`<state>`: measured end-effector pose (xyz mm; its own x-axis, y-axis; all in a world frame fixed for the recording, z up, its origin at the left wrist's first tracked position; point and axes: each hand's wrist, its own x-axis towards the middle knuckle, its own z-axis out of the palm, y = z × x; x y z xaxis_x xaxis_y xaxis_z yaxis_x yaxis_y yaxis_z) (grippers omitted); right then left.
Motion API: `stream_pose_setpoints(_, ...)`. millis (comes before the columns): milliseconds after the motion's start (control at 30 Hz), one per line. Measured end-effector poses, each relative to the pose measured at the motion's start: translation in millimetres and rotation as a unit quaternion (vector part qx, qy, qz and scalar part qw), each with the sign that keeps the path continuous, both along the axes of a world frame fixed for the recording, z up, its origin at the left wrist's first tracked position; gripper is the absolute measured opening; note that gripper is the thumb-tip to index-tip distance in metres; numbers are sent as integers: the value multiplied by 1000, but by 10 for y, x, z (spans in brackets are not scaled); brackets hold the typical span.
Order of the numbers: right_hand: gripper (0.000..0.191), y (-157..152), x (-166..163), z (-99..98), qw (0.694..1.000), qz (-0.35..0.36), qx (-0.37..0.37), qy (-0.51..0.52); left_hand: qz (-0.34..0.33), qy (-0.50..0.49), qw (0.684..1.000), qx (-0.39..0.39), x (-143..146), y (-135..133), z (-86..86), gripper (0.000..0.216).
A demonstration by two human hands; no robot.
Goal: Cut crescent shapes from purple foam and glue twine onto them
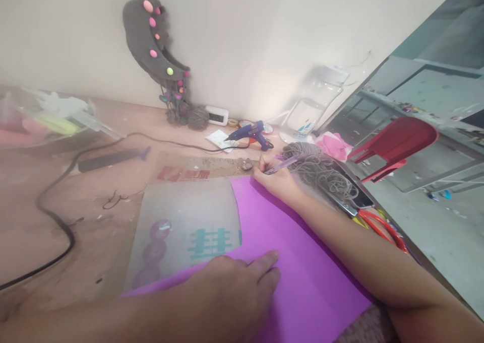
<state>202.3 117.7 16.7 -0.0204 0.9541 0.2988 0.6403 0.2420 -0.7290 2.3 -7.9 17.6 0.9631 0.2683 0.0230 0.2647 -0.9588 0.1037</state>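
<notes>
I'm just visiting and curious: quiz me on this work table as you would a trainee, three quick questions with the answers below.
1. Name it: what does the person's right-hand grip hold?
2. True or false: the glue gun lies beyond the purple sheet, nearer the wall.
3. Choose: what colour is the chair at the right of the picture? a) green b) red c) white

Key:
1. A slim pen.
2. True.
3. b
</notes>
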Motion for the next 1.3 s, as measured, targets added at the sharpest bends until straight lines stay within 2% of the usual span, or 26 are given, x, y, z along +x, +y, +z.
stream_pose_setpoints(267,27,-8,44,17,1000,-5,12,-12,2,-7,1000,-12,-8,8,-19,43)
stream_pose_setpoints(433,27,-23,49,31,999,-23,-7,21,18,-6,1000,-19,-9,-3,-15,43)
stream_pose_setpoints(667,30,-29,25,13,1000,-2,5,7,-13,-38,999,-1,-37,12,-44,39)
stream_pose_setpoints(867,27,-18,100,3,1000,6,14,-26,-10,-36,999,3,-23,-1,-54,37)
stream_pose_setpoints(1033,23,-17,166,27,999,26,-1,-21,-2,-23,1000,-7,-26,10,-42,43)
stream_pose_setpoints(1300,23,-21,198,91,998,31,-46,-42,-18,-26,999,-7,-36,8,-52,35)
